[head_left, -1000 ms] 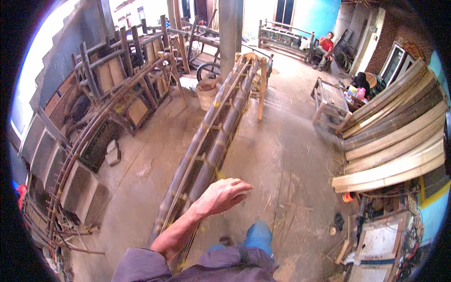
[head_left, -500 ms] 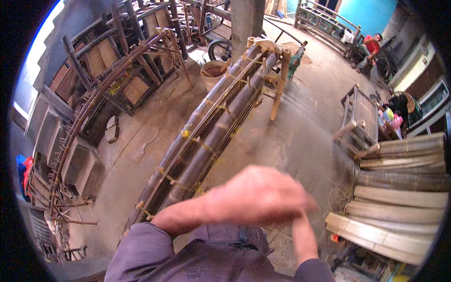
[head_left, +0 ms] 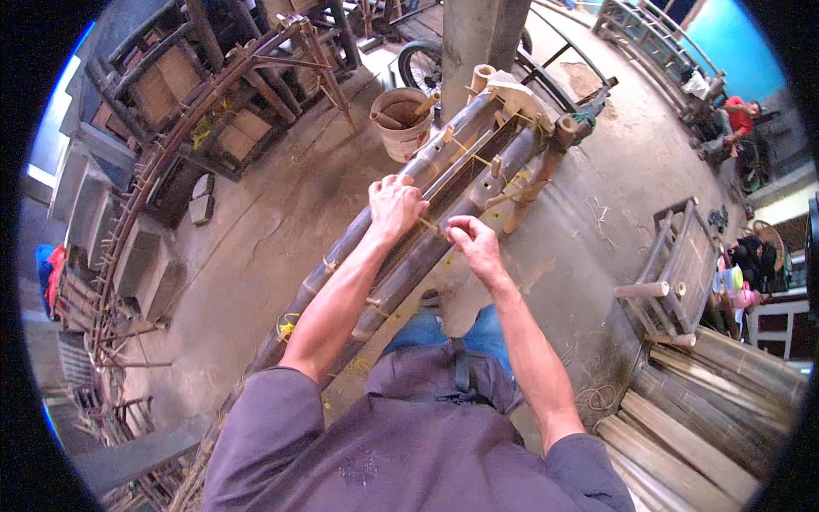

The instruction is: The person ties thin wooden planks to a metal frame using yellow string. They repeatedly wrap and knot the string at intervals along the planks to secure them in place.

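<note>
Two long dark bamboo poles run side by side from lower left to upper middle, with short pegs and thin cords along them. On the farther bamboo pole rests my left hand, its fingers curled over the top. My right hand is at the nearer bamboo pole, thumb and fingers bent together. A small light peg shows between the two hands, close to the right fingertips. Whether the right fingers pinch it or a thin cord is too small to tell. Yellow string hangs on the farther pole.
A bucket stands by a concrete pillar beyond the poles. Dark bamboo furniture is stacked at far left. Right of me are a low bamboo bench and flattened bamboo sheets. A person in red sits at far right.
Both hands, earlier close together and blurred in front of my body, have moved forward to the bamboo poles. My left arm now reaches along the poles. The view has shifted too.
</note>
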### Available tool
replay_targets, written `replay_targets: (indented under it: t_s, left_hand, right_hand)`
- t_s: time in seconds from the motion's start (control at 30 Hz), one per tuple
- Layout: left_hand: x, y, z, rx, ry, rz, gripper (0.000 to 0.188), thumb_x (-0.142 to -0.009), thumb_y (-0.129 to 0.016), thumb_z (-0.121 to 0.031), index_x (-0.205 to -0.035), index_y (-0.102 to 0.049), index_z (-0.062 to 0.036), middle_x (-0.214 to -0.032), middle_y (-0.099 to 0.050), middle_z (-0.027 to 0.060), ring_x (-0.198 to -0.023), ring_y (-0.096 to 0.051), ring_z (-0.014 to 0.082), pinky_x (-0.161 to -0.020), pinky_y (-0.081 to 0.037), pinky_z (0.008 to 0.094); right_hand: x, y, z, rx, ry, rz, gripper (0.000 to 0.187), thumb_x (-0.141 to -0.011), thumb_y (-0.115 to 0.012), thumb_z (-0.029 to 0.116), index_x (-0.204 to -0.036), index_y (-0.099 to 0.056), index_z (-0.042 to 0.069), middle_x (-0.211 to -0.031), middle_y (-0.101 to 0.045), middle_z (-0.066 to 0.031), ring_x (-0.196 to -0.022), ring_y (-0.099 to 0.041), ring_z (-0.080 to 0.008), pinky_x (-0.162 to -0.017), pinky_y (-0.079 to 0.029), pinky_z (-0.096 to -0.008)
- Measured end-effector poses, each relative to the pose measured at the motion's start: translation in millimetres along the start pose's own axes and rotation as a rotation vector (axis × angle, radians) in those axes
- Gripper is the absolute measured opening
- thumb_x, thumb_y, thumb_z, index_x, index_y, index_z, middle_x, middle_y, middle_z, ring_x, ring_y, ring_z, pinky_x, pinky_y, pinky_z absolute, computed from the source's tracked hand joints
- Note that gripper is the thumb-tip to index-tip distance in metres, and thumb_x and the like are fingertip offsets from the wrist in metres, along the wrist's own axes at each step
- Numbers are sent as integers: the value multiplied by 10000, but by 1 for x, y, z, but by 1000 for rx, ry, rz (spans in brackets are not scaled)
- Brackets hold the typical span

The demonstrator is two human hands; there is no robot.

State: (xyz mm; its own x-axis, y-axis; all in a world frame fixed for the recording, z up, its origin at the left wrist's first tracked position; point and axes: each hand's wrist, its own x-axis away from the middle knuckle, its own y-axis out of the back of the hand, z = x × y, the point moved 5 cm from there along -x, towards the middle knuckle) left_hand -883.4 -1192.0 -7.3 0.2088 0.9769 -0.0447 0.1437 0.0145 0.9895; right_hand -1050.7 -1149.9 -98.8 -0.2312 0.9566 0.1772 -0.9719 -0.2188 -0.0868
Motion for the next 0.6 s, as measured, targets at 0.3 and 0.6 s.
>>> replay_targets:
  t_s: [0.3,0.6]
  left_hand:
    - [-17,21,-21,671,427,-94,422,-943,-500,-399,-757,-541,-22,-586,-559,112,-549,-564,227,-552,-435,368]
    - [-49,-17,-29,673,479,20,481,-954,-464,-460,-761,-527,-23,-618,-525,120,-572,-494,211,-574,-423,345]
  right_hand:
    - [-144,24,123,-923,7,133,223,-969,-493,264,-817,-531,104,-650,-498,14,-575,-480,-109,-600,-444,-283]
    - [-207,85,157,-741,351,140,484,-946,-431,511,-678,-338,120,-515,-241,24,-383,-240,-104,-362,-251,-276]
